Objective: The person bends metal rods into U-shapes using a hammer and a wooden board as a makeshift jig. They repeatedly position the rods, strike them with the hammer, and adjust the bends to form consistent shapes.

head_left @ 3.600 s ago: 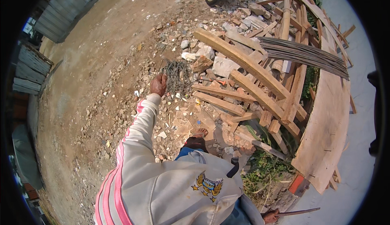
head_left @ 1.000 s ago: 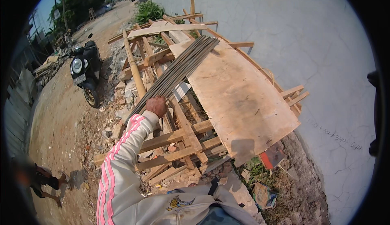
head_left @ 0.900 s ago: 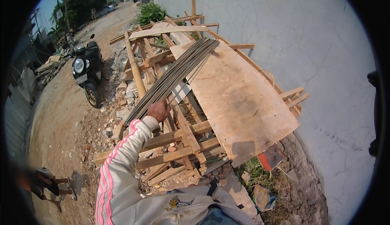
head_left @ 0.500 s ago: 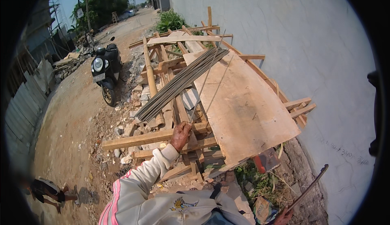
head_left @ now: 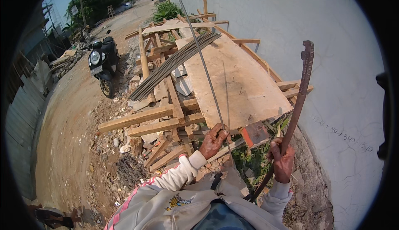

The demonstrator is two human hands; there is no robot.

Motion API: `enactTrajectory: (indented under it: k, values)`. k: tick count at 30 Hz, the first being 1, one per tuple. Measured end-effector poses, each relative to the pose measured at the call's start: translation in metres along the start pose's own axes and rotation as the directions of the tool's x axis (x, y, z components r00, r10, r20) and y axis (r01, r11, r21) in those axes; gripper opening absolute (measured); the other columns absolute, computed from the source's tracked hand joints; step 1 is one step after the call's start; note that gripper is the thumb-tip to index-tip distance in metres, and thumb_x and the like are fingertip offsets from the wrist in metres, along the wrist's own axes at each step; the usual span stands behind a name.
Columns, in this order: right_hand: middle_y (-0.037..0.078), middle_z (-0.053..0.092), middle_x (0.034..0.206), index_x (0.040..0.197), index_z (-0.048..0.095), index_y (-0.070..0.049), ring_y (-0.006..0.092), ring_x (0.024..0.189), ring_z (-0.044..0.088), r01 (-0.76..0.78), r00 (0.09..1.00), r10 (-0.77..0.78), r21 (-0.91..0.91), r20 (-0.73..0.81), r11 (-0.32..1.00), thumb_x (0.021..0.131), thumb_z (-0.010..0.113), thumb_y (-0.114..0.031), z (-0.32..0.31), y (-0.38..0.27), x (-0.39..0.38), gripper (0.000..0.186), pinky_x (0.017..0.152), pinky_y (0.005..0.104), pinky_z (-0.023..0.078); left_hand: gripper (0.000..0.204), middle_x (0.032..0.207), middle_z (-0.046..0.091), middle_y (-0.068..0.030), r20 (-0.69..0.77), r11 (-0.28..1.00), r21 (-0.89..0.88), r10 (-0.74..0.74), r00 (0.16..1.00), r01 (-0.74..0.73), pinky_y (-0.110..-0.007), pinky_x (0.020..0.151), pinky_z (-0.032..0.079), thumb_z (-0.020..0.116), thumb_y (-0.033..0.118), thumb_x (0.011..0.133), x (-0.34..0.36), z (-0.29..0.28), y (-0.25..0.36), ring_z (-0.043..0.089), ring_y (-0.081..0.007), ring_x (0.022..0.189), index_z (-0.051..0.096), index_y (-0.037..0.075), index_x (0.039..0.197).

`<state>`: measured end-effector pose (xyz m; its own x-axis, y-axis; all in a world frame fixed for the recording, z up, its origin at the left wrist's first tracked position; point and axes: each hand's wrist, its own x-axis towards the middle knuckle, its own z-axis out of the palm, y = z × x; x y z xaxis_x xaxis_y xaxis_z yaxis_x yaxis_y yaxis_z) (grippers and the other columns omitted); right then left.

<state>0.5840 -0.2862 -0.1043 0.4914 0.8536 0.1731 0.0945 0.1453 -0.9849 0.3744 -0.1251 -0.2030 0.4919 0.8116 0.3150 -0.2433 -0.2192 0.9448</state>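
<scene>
My left hand [head_left: 213,142] is closed around a long thin steel rod [head_left: 203,64], which slants up and away over the plywood board [head_left: 253,86]. In my right hand [head_left: 282,162] is a rusty rebar bending bar [head_left: 300,99], its notched end up in front of the wall and its lower end beside my jacket. The two hands are apart, and the bar does not touch the rod. A bundle of similar rods [head_left: 174,66] lies across the board's far left edge and the timbers. The rod's shadow falls on the board.
Timber beams [head_left: 145,118] and rubble [head_left: 120,140] lie under and left of the board. A red-faced block [head_left: 254,134] sits at its near edge. The grey wall [head_left: 332,64] rises on the right. A parked scooter [head_left: 104,62] and a person [head_left: 54,217] are on the dirt road.
My left hand has moved right and nearer, with the rod now held more upright. My right hand has risen from the lower right, lifting the bending bar upright. The view has shifted slightly.
</scene>
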Motion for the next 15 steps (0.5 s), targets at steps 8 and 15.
enactTrajectory:
  k: [8,15]
  values:
    - [0.005,0.067,0.086,0.109,0.064,0.003,0.0095,0.073,0.060,0.073,0.947,0.034,-0.316,0.321,0.946,0.097,0.071,-0.029,0.010,0.018,0.023,0.035,0.067,0.0291,0.049,0.020,0.099,0.069,-0.0085,0.398,0.975,-0.147,-0.096,0.913,0.167,-0.039,0.083,0.053,0.056,0.017,0.105,-0.082,0.124,-0.055,0.066,-0.0219,0.092,0.056,0.002,0.119]
    - [-0.001,0.057,0.068,0.105,0.063,0.000,0.0075,0.054,0.051,-0.160,0.980,0.179,-0.198,0.085,0.967,0.096,0.073,-0.027,-0.027,0.036,-0.026,0.030,0.050,0.0257,0.041,0.021,0.095,0.070,-0.0187,0.778,0.988,0.134,-0.058,0.626,-0.076,-0.048,0.081,0.052,0.059,0.020,0.099,-0.081,0.140,-0.031,0.067,-0.0399,0.090,0.061,0.003,0.112]
